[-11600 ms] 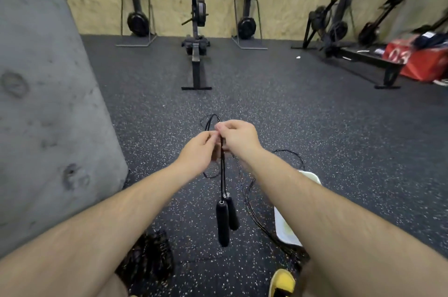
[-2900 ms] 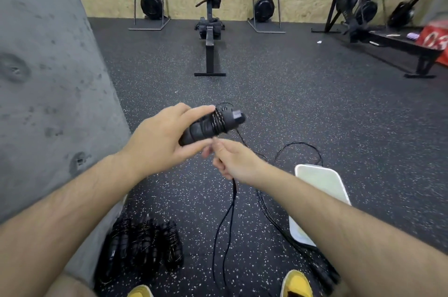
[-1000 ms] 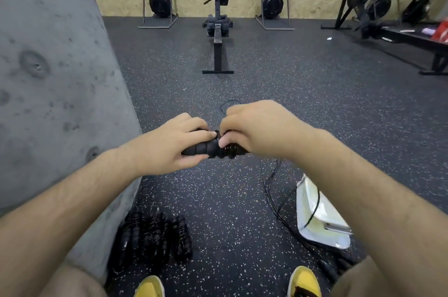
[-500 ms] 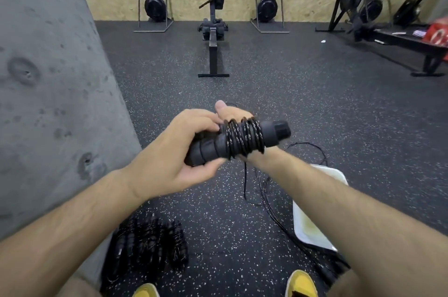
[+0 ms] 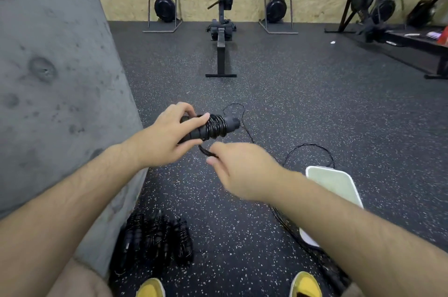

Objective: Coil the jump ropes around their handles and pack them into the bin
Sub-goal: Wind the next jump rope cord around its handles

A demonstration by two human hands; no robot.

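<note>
Two hands busy: L hand (image 5: 164,138) clamps rope-wrapped handles (image 5: 213,127); R hand (image 5: 240,170) pinches loose cord (image 5: 206,150) below; white bin (image 5: 337,183) on floor, right.

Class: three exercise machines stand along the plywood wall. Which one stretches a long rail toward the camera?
The middle machine: its rail runs forward along the floor. The left machine and the right machine stand upright in frames.

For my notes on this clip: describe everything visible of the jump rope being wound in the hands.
The jump rope is black: two thick matte handles held together, lying roughly level, their ends pointing right. Thin glossy cord is coiled in several tight turns around their middle. The left hand grips the handles' left part; the right hand pinches the cord just below them. Loose cord loops past the handle ends and trails down over the floor.
</note>
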